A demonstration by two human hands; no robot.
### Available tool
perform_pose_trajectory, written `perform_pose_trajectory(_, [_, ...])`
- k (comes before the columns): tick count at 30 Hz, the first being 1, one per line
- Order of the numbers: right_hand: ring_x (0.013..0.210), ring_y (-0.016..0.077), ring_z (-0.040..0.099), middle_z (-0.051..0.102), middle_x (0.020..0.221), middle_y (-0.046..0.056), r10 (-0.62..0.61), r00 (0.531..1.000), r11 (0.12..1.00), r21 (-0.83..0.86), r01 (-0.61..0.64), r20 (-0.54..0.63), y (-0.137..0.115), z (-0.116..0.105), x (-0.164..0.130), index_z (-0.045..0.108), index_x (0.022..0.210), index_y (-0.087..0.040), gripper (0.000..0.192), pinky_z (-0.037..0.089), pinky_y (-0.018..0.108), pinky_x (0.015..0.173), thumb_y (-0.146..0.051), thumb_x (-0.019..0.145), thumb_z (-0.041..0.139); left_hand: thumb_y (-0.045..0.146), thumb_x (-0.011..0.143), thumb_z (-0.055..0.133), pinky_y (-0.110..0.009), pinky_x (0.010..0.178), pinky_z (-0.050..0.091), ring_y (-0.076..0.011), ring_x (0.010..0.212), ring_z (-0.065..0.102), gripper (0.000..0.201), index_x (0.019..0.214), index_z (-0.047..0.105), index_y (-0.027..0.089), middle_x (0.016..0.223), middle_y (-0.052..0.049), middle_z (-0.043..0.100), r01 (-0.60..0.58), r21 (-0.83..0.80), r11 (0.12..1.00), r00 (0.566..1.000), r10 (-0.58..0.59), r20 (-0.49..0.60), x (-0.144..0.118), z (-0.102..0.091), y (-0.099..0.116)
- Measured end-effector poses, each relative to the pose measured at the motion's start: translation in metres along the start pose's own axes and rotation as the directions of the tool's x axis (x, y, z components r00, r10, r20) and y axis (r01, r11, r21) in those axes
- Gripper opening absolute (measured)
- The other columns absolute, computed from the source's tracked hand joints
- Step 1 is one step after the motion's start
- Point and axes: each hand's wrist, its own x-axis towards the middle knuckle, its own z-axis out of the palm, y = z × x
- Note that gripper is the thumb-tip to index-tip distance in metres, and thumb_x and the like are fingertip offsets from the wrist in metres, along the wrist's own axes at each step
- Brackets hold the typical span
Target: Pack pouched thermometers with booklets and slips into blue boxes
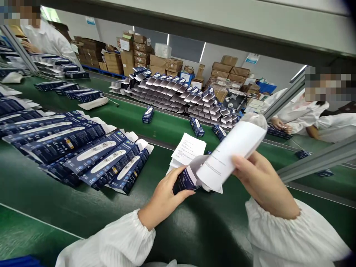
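My left hand [168, 194] grips a dark blue carton [185, 181], its open end and white flap facing right. My right hand [263, 181] pinches a printed leaflet [229, 154] curved around an item in a clear plastic bag [254, 120]. The bag sticks out at the leaflet's upper end, and the item inside is hard to make out. The leaflet's lower end is at the carton's open mouth; how far it reaches inside is hidden. Just behind the carton lies a stack of printed leaflets [189, 148].
Blue thermometer cartons [101, 155] with open flaps lie in rows at left. Across the green belt [164, 129] stands a long pile of open cartons [169, 91]. Single cartons [148, 114] lie on the belt. Co-workers in white sleeves [294, 107] are at right and far left. A metal post [314, 159] slants at right.
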Motion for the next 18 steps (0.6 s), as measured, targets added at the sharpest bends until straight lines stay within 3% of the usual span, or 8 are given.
perform_pose_trajectory(4, [0.095,0.0248,0.063,0.065,0.106,0.006,-0.156,0.984,0.982,-0.122,0.145,-0.083,0.0,0.027,0.001,0.056,0.11,-0.021,0.036,0.056,0.034,0.077,-0.04,0.082,0.067,0.033,0.082,0.064,-0.038,0.095,0.042,-0.0227,0.113,0.051,0.052,0.128,0.039,0.03,0.121,-0.004,0.054,-0.045,0.136,0.99,0.993,0.059,-0.099,-0.005,0.014,-0.004])
perform_pose_trajectory(10, [0.105,0.0263,0.057,0.059,0.115,0.009,-0.163,0.979,0.922,-0.372,0.108,-0.119,0.031,0.061,-0.023,0.05,0.12,-0.021,0.041,0.049,0.039,0.088,-0.038,0.085,0.062,0.032,0.084,0.061,-0.042,0.095,0.04,-0.0246,0.114,0.046,0.056,0.131,0.03,0.027,0.12,-0.008,0.045,-0.102,0.23,0.968,0.973,0.145,-0.181,-0.006,0.024,0.005])
perform_pose_trajectory(12, [0.107,0.0264,0.056,0.058,0.117,0.009,-0.156,0.985,0.904,-0.411,0.114,-0.07,0.036,0.064,-0.028,0.05,0.121,-0.022,0.039,0.048,0.04,0.088,-0.04,0.088,0.058,0.031,0.086,0.058,-0.041,0.097,0.039,-0.0244,0.115,0.045,0.055,0.132,0.03,0.025,0.122,-0.009,0.043,-0.144,0.211,0.967,0.968,0.181,-0.172,-0.002,0.021,0.013])
perform_pose_trajectory(14, [0.114,0.0287,0.051,0.054,0.124,0.01,-0.244,0.969,0.85,-0.486,0.202,-0.025,0.032,0.061,-0.028,0.051,0.12,-0.022,0.04,0.045,0.044,0.093,-0.043,0.087,0.059,0.031,0.087,0.054,-0.04,0.096,0.04,-0.0235,0.111,0.047,0.048,0.13,0.034,0.024,0.119,-0.009,0.044,-0.16,0.179,0.971,0.968,0.189,-0.163,0.003,0.017,0.02])
perform_pose_trajectory(16, [0.122,0.0303,0.044,0.046,0.134,0.011,-0.385,0.923,0.788,-0.522,0.325,-0.007,0.021,0.054,-0.024,0.05,0.123,-0.022,0.042,0.042,0.046,0.098,-0.043,0.088,0.058,0.032,0.089,0.053,-0.039,0.095,0.042,-0.0228,0.107,0.049,0.042,0.128,0.038,0.025,0.114,-0.007,0.047,-0.146,0.144,0.979,0.977,0.166,-0.137,0.006,0.013,0.026])
perform_pose_trajectory(18, [0.122,0.0283,0.045,0.045,0.135,0.01,-0.481,0.876,0.74,-0.52,0.426,0.033,0.006,0.045,-0.019,0.047,0.129,-0.023,0.043,0.043,0.044,0.097,-0.039,0.091,0.055,0.032,0.089,0.052,-0.039,0.094,0.042,-0.0226,0.105,0.05,0.041,0.128,0.04,0.026,0.112,-0.006,0.049,-0.135,0.119,0.984,0.985,0.146,-0.093,0.006,0.01,0.029])
